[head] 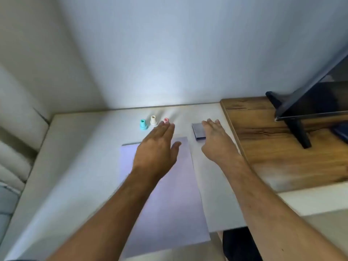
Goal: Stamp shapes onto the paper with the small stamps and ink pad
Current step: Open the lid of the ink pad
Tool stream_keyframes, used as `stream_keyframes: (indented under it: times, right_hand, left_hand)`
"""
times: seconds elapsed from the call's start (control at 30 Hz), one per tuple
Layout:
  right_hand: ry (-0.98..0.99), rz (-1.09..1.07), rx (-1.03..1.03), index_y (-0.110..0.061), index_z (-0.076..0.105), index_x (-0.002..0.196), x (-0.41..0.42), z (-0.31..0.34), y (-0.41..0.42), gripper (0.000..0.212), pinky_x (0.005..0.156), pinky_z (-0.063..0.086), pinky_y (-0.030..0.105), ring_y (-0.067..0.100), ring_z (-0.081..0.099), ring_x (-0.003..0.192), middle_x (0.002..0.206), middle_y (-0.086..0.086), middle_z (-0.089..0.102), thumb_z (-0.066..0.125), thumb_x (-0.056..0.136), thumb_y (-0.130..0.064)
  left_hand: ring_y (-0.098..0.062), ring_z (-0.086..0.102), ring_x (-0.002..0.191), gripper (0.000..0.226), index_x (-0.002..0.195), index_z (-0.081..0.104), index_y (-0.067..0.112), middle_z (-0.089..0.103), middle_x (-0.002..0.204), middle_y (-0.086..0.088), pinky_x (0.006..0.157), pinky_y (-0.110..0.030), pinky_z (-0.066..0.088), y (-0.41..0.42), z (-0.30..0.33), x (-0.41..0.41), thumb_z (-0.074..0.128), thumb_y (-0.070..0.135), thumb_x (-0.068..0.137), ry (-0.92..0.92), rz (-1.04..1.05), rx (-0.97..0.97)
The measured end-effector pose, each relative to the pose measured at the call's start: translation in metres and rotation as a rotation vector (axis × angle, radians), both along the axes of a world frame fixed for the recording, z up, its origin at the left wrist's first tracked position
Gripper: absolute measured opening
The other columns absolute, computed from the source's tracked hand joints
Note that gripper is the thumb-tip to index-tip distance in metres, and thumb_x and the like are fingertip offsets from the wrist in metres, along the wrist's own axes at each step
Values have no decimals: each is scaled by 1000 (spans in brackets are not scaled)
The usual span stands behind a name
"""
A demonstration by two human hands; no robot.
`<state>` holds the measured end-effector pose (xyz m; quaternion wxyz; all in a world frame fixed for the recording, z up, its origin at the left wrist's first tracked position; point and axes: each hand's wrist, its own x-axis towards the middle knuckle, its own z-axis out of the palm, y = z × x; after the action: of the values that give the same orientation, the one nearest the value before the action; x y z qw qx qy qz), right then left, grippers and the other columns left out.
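Note:
Three small stamps stand in a row at the back of the white table: a teal stamp (143,125), a white stamp (153,120) and a pink stamp (166,120). A pale sheet of paper (175,194) lies lengthwise in the middle. A dark ink pad (198,131) rests to the right of the paper's far end. My left hand (158,147) hovers open over the paper's top, fingertips just short of the pink stamp. My right hand (214,137) is open, fingers stretched along the ink pad's right side and partly covering it. Neither hand holds anything.
The white table (75,166) meets a white wall behind and a cushioned seat on the left. On the right a wooden surface (273,147) carries a dark screen on a black stand (299,127). The table's front edge is near my body.

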<state>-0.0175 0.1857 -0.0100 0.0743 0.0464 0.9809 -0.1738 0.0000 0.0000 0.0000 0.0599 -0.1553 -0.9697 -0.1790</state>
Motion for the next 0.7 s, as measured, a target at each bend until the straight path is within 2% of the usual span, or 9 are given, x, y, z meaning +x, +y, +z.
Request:
stream_keyframes:
  times: [0.13, 0.27, 0.37, 0.43, 0.53, 0.6, 0.7]
  right_hand:
    - [-24, 43, 67, -13, 20, 152, -18, -14, 8, 71, 121, 17, 39, 28, 7, 150, 161, 6, 18, 52, 89, -4]
    - [-25, 79, 119, -22, 16, 153, -25, -19, 12, 77, 121, 12, 49, 35, 2, 149, 162, 4, 15, 57, 88, -14]
    - [-79, 47, 67, -28, 14, 153, -28, -22, 15, 79, 119, 14, 53, 41, -1, 147, 163, 2, 10, 57, 87, -19]
    - [-89, 45, 34, -30, 17, 152, -28, -22, 18, 77, 117, 22, 53, 40, 6, 146, 162, 1, 14, 57, 87, -21]
    - [-43, 50, 37, -27, 27, 149, -28, -21, 23, 71, 106, 40, 46, 33, 28, 134, 154, -1, 31, 57, 86, -21]
    - [-30, 63, 31, -24, 31, 148, -28, -19, 27, 68, 103, 42, 42, 30, 34, 126, 149, -3, 37, 55, 85, -16]
    - [-41, 65, 15, -21, 32, 148, -29, -17, 33, 69, 103, 41, 40, 29, 36, 125, 148, -2, 39, 53, 83, -8]
  left_hand:
    - [-16, 41, 142, 52, 147, 46, 19, 49, 151, 1, 112, -29, 35, 30, -17, -23, 50, 41, 100, -25, -39, 16]
    - [-19, 54, 128, 47, 135, 58, 16, 63, 135, -1, 103, -32, 43, 50, -28, -38, 59, 40, 95, 7, -56, 25]
    - [-19, 58, 122, 50, 133, 59, 18, 66, 130, 0, 99, -31, 46, 59, -36, -48, 64, 45, 91, 11, -60, 2]
    - [-19, 60, 116, 50, 129, 61, 19, 68, 124, 2, 94, -31, 48, 63, -41, -56, 65, 48, 89, 4, -54, -15]
    - [-20, 61, 110, 44, 120, 64, 17, 70, 116, 1, 87, -32, 49, 66, -43, -62, 65, 46, 88, -41, -33, -47]
    - [-22, 61, 107, 42, 119, 62, 16, 70, 111, -1, 81, -34, 49, 68, -43, -65, 64, 43, 87, -73, -30, -63]
    - [-25, 62, 98, 42, 114, 60, 17, 69, 99, -2, 74, -36, 53, 69, -42, -67, 67, 44, 83, -157, -32, -73]
